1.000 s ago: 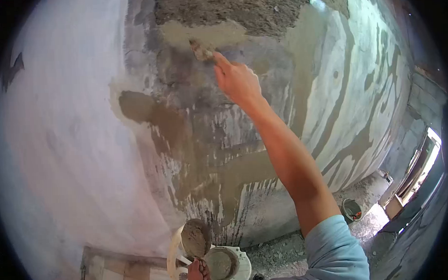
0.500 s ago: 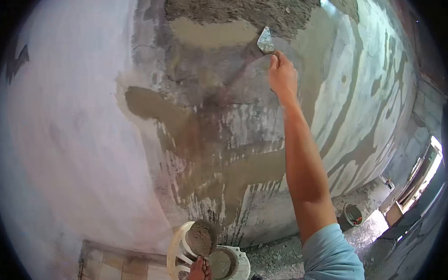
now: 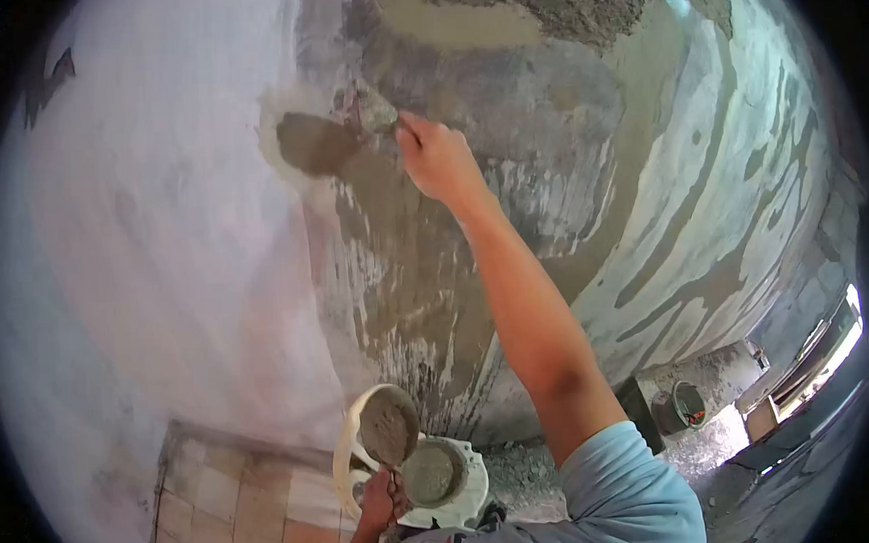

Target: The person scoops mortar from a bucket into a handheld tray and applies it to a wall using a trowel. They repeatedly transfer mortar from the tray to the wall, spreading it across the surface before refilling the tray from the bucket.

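Note:
My right hand (image 3: pixel 437 158) is raised against the wall (image 3: pixel 545 153) and grips a small trowel (image 3: pixel 376 114) whose blade lies on a patch of wet grey mortar (image 3: pixel 315 142). Low down, my left hand (image 3: pixel 377 498) holds the handle of a round hawk (image 3: pixel 390 426) loaded with a mound of mortar. Rough, unsmoothed plaster shows at the top of the wall.
A white plastic chair (image 3: pixel 350 466) stands below me with a bucket of mortar (image 3: pixel 430 473) on it. Tiled floor (image 3: pixel 232 499) lies at the lower left. A dark bucket (image 3: pixel 686 403) sits on rubble at the right, near a bright doorway (image 3: pixel 820 354).
My right hand swept the trowel from the upper right of the wall down and left to the wet patch. The view shifted down a little. My left hand stayed on the hawk.

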`<state>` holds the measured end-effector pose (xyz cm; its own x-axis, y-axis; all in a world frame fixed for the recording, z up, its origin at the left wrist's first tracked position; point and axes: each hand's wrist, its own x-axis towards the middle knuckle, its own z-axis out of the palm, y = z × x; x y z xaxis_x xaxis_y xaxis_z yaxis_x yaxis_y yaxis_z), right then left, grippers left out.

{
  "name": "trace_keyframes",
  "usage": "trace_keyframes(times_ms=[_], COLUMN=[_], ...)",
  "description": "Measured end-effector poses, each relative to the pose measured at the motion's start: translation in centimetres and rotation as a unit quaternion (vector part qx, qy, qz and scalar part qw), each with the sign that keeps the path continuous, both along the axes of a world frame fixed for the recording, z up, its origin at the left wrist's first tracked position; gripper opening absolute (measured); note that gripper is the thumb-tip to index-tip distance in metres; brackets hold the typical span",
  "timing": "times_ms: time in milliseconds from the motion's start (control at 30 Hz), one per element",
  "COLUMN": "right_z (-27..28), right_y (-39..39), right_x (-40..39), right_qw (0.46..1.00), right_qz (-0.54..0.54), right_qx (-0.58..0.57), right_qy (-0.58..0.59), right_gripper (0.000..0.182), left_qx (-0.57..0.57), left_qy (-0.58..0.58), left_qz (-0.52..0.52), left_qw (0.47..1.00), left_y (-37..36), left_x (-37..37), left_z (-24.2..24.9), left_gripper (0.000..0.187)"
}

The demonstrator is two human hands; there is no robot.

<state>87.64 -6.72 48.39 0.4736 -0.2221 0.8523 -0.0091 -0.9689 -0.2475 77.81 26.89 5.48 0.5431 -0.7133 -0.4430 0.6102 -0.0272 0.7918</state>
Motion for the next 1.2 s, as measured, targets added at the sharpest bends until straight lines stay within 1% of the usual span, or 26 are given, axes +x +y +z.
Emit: trace_keyframes(times_ms=[67, 100, 133, 167, 200, 233, 300, 333, 400, 467, 500, 533, 633, 733, 833, 933, 1033, 1067, 1167, 1200], right_z=[-4.6, -7.1, -9.1, -10.7, -12.5, -15.2, -19.9, -21.7, -24.8, -30.0, -30.9, -31.5, -33.1, -35.0, -37.0, -37.6, -40.7, -39.1, -39.7, -39.3], right_y=[0.1, 0.5, 1.7, 3.2, 4.4, 4.9, 5.2, 5.3, 4.7, 3.0, 2.9, 2.4, 1.2, 1.1, 1.2, 3.1, 3.7, 4.6, 4.5, 4.3], right_x=[-2.4, -4.2, -6.4, -8.5, -10.3, -11.8, -14.5, -15.8, -17.8, -19.2, -19.5, -20.0, -20.8, -21.4, -21.9, -22.6, -23.0, -23.1, -22.9, -23.0], right_qw=[0.992, 0.989, 0.982, 0.953, 0.908, 0.886, 0.847, 0.823, 0.781, 0.725, 0.695, 0.693, 0.719, 0.726, 0.775, 0.746, 0.625, 0.639, 0.610, 0.617], right_qz=[0.114, 0.096, 0.081, 0.097, 0.109, 0.133, 0.169, 0.174, 0.183, 0.221, 0.238, 0.217, 0.186, 0.196, 0.216, 0.225, 0.303, 0.269, 0.269, 0.255], right_qx=[0.053, 0.084, 0.115, 0.215, 0.312, 0.347, 0.409, 0.432, 0.467, 0.566, 0.611, 0.615, 0.569, 0.541, 0.474, 0.516, 0.656, 0.655, 0.715, 0.708], right_qy=[0.023, 0.072, 0.124, 0.192, 0.259, 0.277, 0.296, 0.325, 0.371, 0.323, 0.295, 0.306, 0.352, 0.376, 0.357, 0.356, 0.293, 0.303, 0.213, 0.229], right_gripper=[0.042, 0.043, 0.045, 0.042, 0.038, 0.037, 0.035, 0.033, 0.029, 0.030, 0.031, 0.030, 0.029, 0.035, 0.038, 0.030, 0.031, 0.031, 0.037, 0.038], left_qx=[0.003, 0.037, 0.028, 0.020, 0.035, 0.018, -0.007, -0.015, -0.018, -0.013, -0.011, -0.009, -0.025, -0.049, -0.022, -0.004, -0.012, -0.014, -0.016, -0.011], left_qy=[0.013, -0.034, -0.054, -0.074, -0.007, -0.011, 0.012, 0.038, 0.028, 0.027, 0.023, 0.019, 0.042, 0.023, 0.034, 0.046, 0.057, 0.063, 0.082, 0.089], left_qz=[-0.007, 0.021, 0.037, 0.052, 0.059, 0.049, 0.011, -0.016, -0.022, -0.027, -0.030, -0.036, -0.077, -0.117, -0.131, -0.122, -0.108, -0.109, -0.106, -0.104], left_qw=[1.000, 0.999, 0.997, 0.996, 0.998, 0.999, 1.000, 0.999, 0.999, 0.999, 0.999, 0.999, 0.996, 0.992, 0.990, 0.992, 0.992, 0.992, 0.991, 0.991], left_y=[0.5, 0.4, 0.3, 0.2, 0.4, 0.6, 1.1, 1.4, 1.1, 0.8, 0.7, 0.6, 0.4, 0.1, -0.1, -0.4, -0.7, -0.7, -1.1, -1.3], left_x=[0.1, 0.0, -0.1, -0.3, -0.2, -0.1, 0.2, 0.2, 0.1, 0.0, -0.1, -0.3, -0.2, 0.1, 0.6, 0.7, 0.8, 0.9, 0.9, 0.8], left_z=[0.5, -0.1, -0.2, 0.1, 0.5, -0.3, 0.9, 3.0, 2.9, 3.0, 3.3, 3.4, 3.2, 3.2, 3.2, 3.1, 3.0, 2.9, 2.6, 2.5], left_gripper=[0.041, 0.041, 0.041, 0.042, 0.041, 0.040, 0.037, 0.036, 0.037, 0.038, 0.038, 0.038, 0.040, 0.040, 0.040, 0.039, 0.039, 0.039, 0.038, 0.037])
